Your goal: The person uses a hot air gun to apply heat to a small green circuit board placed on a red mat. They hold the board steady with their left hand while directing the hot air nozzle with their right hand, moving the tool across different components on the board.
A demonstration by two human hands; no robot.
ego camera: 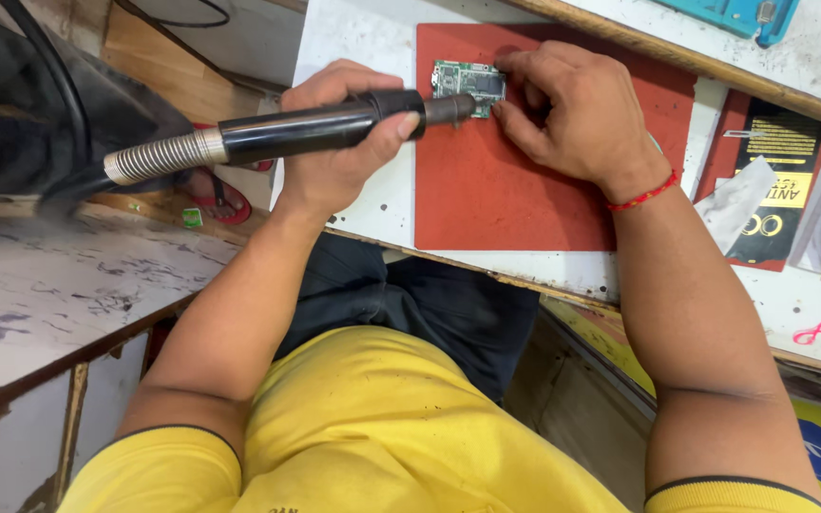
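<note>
A small green circuit board (pixel 468 82) lies flat near the far edge of a red mat (pixel 515 199) on the white desk (pixel 363 47). The right hand (pixel 572 114) rests over the board's right end, its fingers curled down and its fingertips pinching or pressing the board's edge; whether they also hold a small tool cannot be told. The left hand (pixel 344 142) is closed around the black handle of a hot-air wand (pixel 315 128), which lies nearly level and points right, with its dark nozzle just over the board's left part, touching or nearly so. From the wand's back end a ribbed metal collar runs left into a black hose (pixel 59 95) that curves away to the far left.

A red thread (pixel 643 197) circles the right wrist. To the right of the mat, well apart from the board, lie a black and yellow packet (pixel 776 180) and some pale wrappers. A pink loop (pixel 816 332) lies on the desk near the right edge. At the far right, beyond a wooden strip, sits a teal tool (pixel 734 14). A scuffed bench (pixel 59 285) stands to the left. The person wears a yellow shirt (pixel 382 437).
</note>
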